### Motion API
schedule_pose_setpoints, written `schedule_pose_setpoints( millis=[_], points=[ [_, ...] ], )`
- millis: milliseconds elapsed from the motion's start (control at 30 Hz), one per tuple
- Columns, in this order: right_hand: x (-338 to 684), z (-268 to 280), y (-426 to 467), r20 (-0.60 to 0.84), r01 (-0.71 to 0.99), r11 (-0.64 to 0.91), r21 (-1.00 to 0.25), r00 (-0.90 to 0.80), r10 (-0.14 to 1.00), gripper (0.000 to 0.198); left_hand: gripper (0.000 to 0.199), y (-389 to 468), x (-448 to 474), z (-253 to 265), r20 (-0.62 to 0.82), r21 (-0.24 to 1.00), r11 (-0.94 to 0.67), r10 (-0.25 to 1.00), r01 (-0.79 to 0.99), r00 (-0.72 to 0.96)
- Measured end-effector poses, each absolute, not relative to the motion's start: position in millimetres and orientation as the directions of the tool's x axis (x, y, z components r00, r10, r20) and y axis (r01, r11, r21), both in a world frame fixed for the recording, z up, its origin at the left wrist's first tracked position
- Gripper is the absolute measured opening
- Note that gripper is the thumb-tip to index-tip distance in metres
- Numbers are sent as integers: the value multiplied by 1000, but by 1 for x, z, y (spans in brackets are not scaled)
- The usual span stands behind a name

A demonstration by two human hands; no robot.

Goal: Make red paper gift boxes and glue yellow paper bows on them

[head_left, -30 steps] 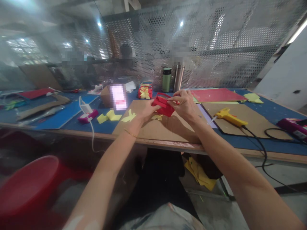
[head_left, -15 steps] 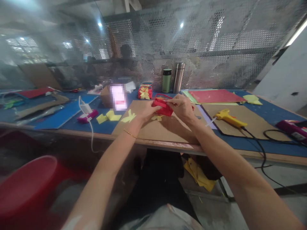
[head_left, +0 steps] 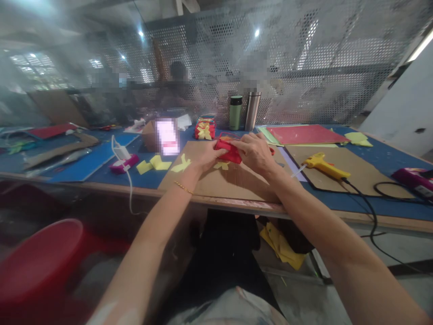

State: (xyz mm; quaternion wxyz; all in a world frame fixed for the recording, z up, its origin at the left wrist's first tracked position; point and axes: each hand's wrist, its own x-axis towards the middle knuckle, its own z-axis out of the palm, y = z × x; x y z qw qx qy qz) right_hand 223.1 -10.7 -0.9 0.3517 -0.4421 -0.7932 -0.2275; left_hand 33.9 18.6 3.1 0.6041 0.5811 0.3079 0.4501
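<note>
My left hand is closed around the left end of a small red felt bag, thumb on its near side. A thin red loop rises behind the bag. My right hand is at its right end, fingers bent and pressed to the top edge; the fingertips are partly hidden. Both hands are just above a brown cardboard sheet. On the sheet lie a yellow felt cutout, left of my left wrist, and a yellow flower-like piece below the bag. Behind stands a red bag with yellow flowers.
A yellow glue gun rests on another cardboard piece at right, its black cord trailing off the edge. Felt sheets, a green tumbler and a steel flask stand behind. A lit phone and purple power strip are left.
My right hand's fingers have shifted slightly left and down, from a pinch at the bag's upper right edge to pressing along its top. My left hand has kept its hold.
</note>
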Motion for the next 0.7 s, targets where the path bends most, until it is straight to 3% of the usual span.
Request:
schedule_pose_setpoints(
  millis=[100, 333, 700],
  points=[
    [220, -1, -13, 758, 862, 502, 70, -373, 535, 39, 22, 19, 34, 4, 150, 977, -74, 908, -202, 390],
    [220, 0, -14, 728, 823, 568, -10, -383, 568, 45, 25, 18, 32, 6, 164, 976, -91, 902, -197, 400],
    [223, 2, -13, 690, 811, 585, 3, -425, 586, 47, 29, 22, 32, 1, 179, 981, -126, 887, -150, 427]
  ],
)
